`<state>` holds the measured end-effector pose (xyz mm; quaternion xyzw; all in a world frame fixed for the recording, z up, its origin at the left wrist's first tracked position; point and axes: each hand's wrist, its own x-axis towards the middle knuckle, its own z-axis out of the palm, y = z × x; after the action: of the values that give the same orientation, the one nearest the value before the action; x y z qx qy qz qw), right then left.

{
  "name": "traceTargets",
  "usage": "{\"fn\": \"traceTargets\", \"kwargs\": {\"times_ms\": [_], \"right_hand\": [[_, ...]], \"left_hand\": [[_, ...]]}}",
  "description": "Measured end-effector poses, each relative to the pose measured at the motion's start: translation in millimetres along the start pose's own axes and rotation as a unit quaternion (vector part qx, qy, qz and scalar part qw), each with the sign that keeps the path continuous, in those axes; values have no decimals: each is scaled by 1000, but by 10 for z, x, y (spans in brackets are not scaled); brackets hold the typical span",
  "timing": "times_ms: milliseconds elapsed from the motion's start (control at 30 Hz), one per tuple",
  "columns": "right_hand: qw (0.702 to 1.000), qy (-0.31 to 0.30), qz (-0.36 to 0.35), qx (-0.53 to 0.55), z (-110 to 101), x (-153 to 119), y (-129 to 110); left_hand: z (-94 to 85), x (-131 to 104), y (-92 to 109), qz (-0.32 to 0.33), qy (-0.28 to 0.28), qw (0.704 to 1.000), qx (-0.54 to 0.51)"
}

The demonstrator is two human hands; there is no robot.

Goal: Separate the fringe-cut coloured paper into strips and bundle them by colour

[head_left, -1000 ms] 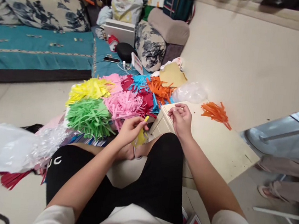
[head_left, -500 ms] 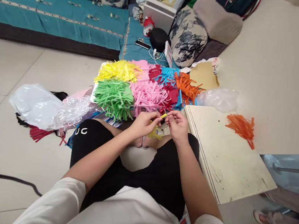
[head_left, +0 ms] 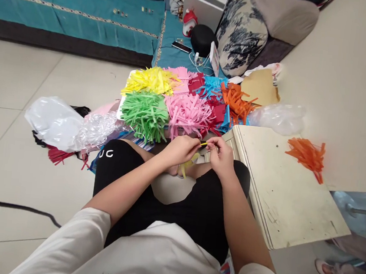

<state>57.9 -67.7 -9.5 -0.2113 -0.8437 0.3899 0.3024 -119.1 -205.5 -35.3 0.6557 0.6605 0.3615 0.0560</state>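
Both of my hands meet in front of my knees, closed on a yellow paper tassel. My left hand pinches one end of its thin twisted part. At the other end, the fingertips of my right hand grip it. Loose yellow strips hang below my left hand. Just beyond lie fringed paper bundles: green, pink, yellow, red, blue and orange. My left fingers partly hide the tassel.
An orange tassel lies on a cream board at my right. Clear plastic bags and red fringe are at the left. Behind stands a teal-covered sofa with a phone and cushions. A person's foot shows at lower right.
The view has shifted, so the surroundings sit slightly farther right and higher. The twisted yellow part between my fingers looks thinner and darker; both hands keep hold of it.
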Motion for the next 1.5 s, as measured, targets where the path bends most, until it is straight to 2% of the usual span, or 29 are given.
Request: {"fn": "traceTargets", "kwargs": {"times_ms": [167,333,400,500,700,833,1000,1267,1433,1500], "right_hand": [[999,-38,-21,-23,30,-1,13],[993,-71,48,87,95,16,88],[988,-62,68,122,81,27,103],[992,-38,63,99,44,41,80],[1000,-29,-4,0,37,44,-22],[1000,-9,-10,5,34,32,14],[998,45,9,33,9,16,136],[997,48,7,63,38,-2,150],[993,80,34,74,63,16,175],[993,64,48,86,57,28,168]], "left_hand": [[17,-7,23,12,-5,999,35],[0,10,24,-11,-24,999,43],[-7,18,11,-23,-30,999,34],[-9,12,-11,-27,-30,999,-3],[43,-19,18,-15,33,994,-100],[116,-8,31,4,86,993,-82],[144,-10,-15,52,104,992,-46],[186,-31,-39,46,124,990,-45],[223,-22,-59,33,127,990,-52],[230,-39,-71,27,127,990,-56]]}}
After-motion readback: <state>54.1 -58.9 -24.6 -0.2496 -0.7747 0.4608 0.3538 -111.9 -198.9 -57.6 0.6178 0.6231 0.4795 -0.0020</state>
